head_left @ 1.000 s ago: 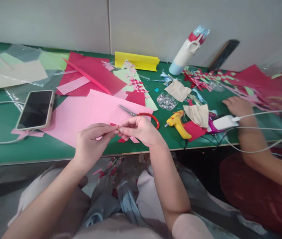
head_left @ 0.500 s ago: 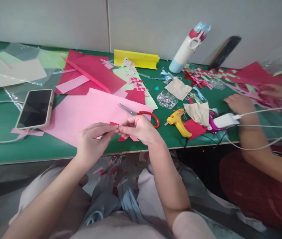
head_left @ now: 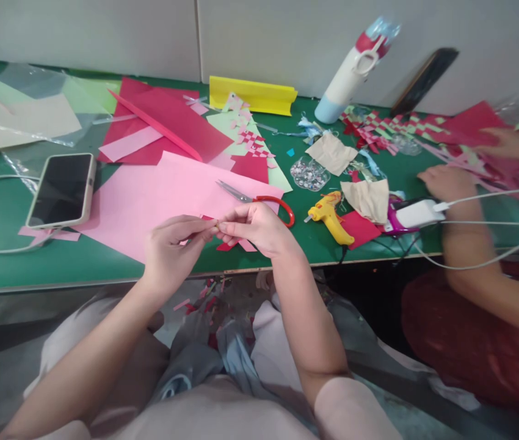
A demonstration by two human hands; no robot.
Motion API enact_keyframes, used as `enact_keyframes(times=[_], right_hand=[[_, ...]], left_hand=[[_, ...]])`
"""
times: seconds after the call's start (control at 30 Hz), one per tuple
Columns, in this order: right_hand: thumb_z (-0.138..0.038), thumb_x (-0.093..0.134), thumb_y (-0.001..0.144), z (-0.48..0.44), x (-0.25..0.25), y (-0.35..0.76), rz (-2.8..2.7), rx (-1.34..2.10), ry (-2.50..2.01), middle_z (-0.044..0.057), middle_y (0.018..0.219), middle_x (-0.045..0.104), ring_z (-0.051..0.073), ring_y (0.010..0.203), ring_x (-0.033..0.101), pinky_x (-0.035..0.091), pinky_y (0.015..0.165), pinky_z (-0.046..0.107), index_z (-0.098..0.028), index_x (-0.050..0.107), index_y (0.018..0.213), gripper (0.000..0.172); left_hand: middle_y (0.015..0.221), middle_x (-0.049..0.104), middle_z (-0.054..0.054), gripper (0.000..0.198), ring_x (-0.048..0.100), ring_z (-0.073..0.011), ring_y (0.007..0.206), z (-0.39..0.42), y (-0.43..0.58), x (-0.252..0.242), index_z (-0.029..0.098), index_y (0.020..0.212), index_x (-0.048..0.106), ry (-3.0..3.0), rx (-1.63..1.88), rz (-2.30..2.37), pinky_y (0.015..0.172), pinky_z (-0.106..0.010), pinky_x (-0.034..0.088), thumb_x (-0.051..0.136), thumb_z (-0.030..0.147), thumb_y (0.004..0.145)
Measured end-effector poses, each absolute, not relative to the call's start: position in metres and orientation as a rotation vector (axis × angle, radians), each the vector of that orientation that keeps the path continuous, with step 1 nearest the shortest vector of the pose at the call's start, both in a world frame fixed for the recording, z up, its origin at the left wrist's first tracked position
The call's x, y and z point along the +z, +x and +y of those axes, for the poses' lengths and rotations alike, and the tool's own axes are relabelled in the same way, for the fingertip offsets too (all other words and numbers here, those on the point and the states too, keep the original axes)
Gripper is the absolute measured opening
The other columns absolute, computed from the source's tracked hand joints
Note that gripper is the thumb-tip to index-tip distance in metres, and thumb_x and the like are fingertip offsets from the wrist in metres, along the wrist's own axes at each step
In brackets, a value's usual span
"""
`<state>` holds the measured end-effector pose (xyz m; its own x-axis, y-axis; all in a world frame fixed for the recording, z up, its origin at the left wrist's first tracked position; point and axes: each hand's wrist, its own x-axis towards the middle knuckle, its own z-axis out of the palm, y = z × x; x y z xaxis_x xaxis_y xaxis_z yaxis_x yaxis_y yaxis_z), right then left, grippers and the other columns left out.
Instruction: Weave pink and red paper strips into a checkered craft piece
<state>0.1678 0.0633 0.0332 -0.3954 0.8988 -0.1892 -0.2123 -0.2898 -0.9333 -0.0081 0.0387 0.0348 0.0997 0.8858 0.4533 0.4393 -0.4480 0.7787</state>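
Note:
My left hand (head_left: pixel 174 247) and my right hand (head_left: pixel 254 229) meet fingertip to fingertip above the table's front edge, both closed in a pinch. Whatever is between the fingertips is too small and covered to name. A bit of red paper (head_left: pixel 207 217) shows just behind the left fingers; I cannot tell if it is held. Under the right fingers lie red and pink paper strips (head_left: pixel 246 245). Scissors with red handles (head_left: pixel 259 200) rest just beyond my right hand, partly on a large pink paper sheet (head_left: pixel 135 198).
Right of the scissors are a yellow glue gun (head_left: pixel 333 220), a clear tray of small beads (head_left: pixel 309 174) and cloth pouches (head_left: pixel 331 153). A phone (head_left: pixel 62 190) lies left, a bottle (head_left: pixel 351 73) stands behind. A co-worker's arm (head_left: pixel 470 226) and white cables (head_left: pixel 493 195) are at right.
The view has tilted slightly, so the table sits higher. My hands stay pinched together, with the right fingers a little straighter. The co-worker's far hand has shifted over the papers.

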Motion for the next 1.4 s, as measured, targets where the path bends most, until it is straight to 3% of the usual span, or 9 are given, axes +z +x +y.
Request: enact_keyframes(times=[0.9, 1.1, 1.27, 1.4], right_hand=[[-0.026, 0.081, 0.06, 0.063, 0.035, 0.17, -1.118, 1.769, -1.039, 0.001, 0.061, 0.068, 0.008, 0.052, 0.06, 0.051, 0.052, 0.021, -0.01, 0.069, 0.071, 0.022], [-0.027, 0.078, 0.065, 0.06, 0.042, 0.172, -1.174, 1.751, -1.019, 0.001, 0.061, 0.068, 0.008, 0.051, 0.06, 0.051, 0.051, 0.02, -0.011, 0.068, 0.072, 0.02], [-0.032, 0.077, 0.067, 0.051, 0.056, 0.17, -1.29, 1.499, -1.082, 0.002, 0.067, 0.07, 0.011, 0.057, 0.063, 0.053, 0.056, 0.022, -0.013, 0.07, 0.078, 0.024], [-0.028, 0.073, 0.074, 0.042, 0.064, 0.165, -1.425, 1.124, -1.199, 0.003, 0.077, 0.073, 0.014, 0.068, 0.067, 0.056, 0.065, 0.025, -0.016, 0.071, 0.081, 0.015]], left_hand=[[0.075, 0.074, -0.004, 0.009, 0.068, -0.0152, 0.066, 0.039, -0.004, 0.027, 0.019, 0.081, 0.077, 1.731, 1.308, 1.217, 0.062, -0.027, 0.054, 0.074, 0.026, 0.076], [0.071, 0.073, -0.002, 0.011, 0.066, -0.0121, 0.061, 0.04, 0.003, 0.031, 0.019, 0.078, 0.077, 1.271, 1.274, 1.061, 0.059, -0.024, 0.054, 0.079, 0.027, 0.071], [0.065, 0.07, -0.001, 0.022, 0.063, -0.0077, 0.059, 0.044, 0.009, 0.037, 0.017, 0.071, 0.076, 0.685, 1.095, 0.893, 0.057, -0.016, 0.054, 0.088, 0.029, 0.057], [0.064, 0.066, 0.001, 0.02, 0.058, -0.004, 0.057, 0.046, 0.009, 0.038, 0.018, 0.075, 0.074, 0.497, 1.009, 0.8, 0.055, -0.011, 0.052, 0.086, 0.025, 0.06]])
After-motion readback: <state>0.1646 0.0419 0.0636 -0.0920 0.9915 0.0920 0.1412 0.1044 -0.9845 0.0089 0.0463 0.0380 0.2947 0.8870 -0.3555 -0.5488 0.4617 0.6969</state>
